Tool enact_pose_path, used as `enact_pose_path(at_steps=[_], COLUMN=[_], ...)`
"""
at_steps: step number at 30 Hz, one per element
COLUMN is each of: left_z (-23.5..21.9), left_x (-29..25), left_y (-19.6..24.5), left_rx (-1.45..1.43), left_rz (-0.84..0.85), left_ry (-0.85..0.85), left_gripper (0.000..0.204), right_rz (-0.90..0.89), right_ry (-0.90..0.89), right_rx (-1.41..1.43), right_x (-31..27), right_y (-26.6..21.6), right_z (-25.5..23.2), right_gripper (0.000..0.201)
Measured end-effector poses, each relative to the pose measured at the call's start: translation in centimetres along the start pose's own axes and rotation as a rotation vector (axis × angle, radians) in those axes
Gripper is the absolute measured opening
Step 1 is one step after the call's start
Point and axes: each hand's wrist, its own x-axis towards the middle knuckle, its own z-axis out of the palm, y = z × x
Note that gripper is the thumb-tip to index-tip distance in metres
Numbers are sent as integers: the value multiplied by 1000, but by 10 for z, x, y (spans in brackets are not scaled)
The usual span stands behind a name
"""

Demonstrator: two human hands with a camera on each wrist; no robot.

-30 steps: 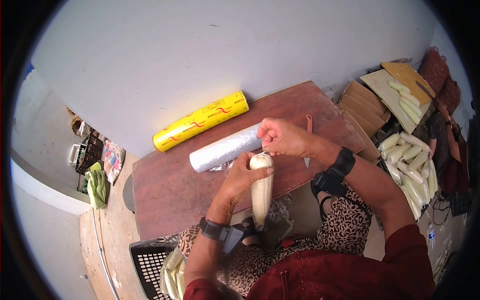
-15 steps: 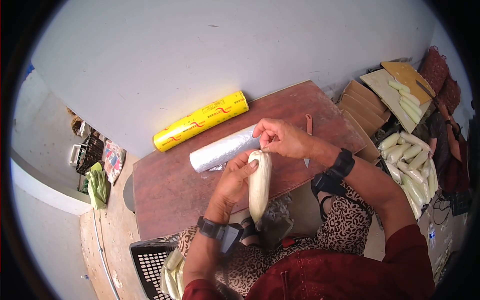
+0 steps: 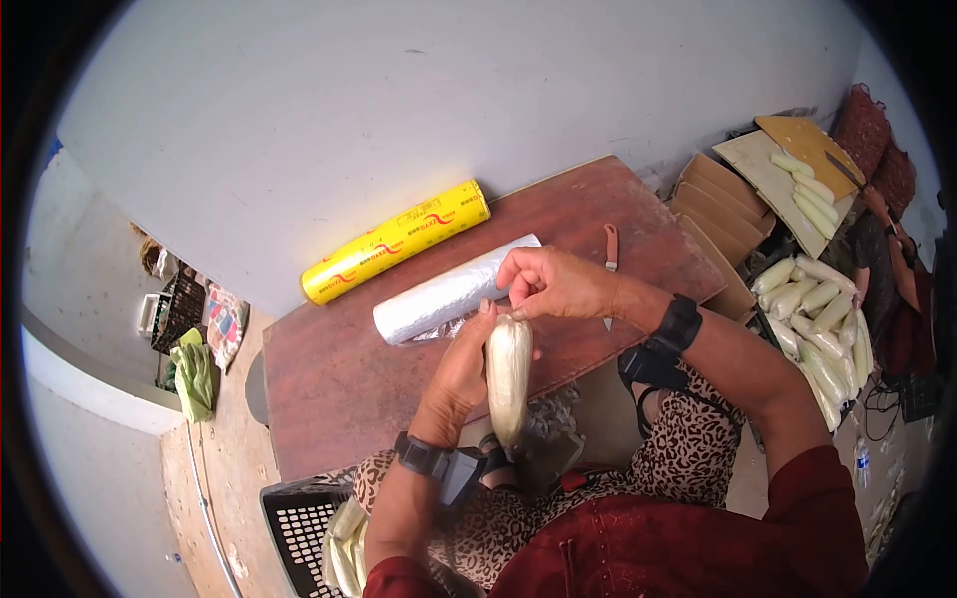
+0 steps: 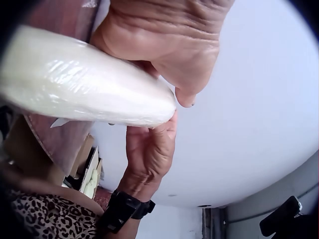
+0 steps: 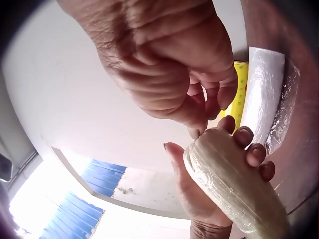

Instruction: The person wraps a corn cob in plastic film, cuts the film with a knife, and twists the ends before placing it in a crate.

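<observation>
A pale ear of corn in its husk [image 3: 508, 384], wrapped in shiny clear film, hangs with its narrow end down in front of the table. My left hand [image 3: 462, 364] holds it; the right wrist view shows the fingers [image 5: 256, 154] curled along one side and the thumb on the other. At the blunt upper end, my right hand [image 3: 563, 283] pinches the cling film with thumb and forefinger, its other fingers curled. The left wrist view shows the glossy wrap on the corn [image 4: 94, 84]. A silvery-white roll of cling film [image 3: 429, 302] lies just behind the hands.
Along the wall lies a yellow printed roll [image 3: 399, 242] on the red-brown table [image 3: 329, 389]. A knife [image 3: 611, 247] lies to the right. Several wrapped ears [image 3: 819, 304] fill a crate at right, near a cardboard box [image 3: 723, 204]. A black crate [image 3: 297, 528] stands at lower left.
The corn has moved slightly left and turned in my left hand, whose thumb has shifted from its front to the upper edge. My right hand stays pinched at the top end.
</observation>
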Motion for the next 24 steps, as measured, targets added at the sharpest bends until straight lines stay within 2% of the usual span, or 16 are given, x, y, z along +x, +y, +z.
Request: enact_pose_path(at_steps=[8, 11, 14, 16, 20, 22, 24], left_z=[1, 6, 9, 12, 11, 8, 6], left_x=[1, 2, 4, 5, 8, 11, 11], left_y=[1, 3, -2, 2, 5, 5, 7], left_rx=[-77, -28, -65, -59, -50, -87, -150], left_rz=[-36, -9, 32, 22, 13, 8, 12], left_ry=[86, 60, 136, 99, 50, 75, 125], left_gripper=[35, 35, 39, 43, 49, 44, 38], right_rz=[-22, -34, -2, 52, 52, 24, -6], right_ry=[70, 100, 130, 132, 258, 340, 333], right_rx=[-58, -130, -199, -201, -238, -274, -280], right_x=[3, 3, 3, 5, 7, 10, 9], right_y=[4, 5, 6, 6, 18, 22, 18], right_z=[7, 8, 5, 2, 8, 16, 18], right_gripper=[19, 22, 27, 29, 31, 30, 26])
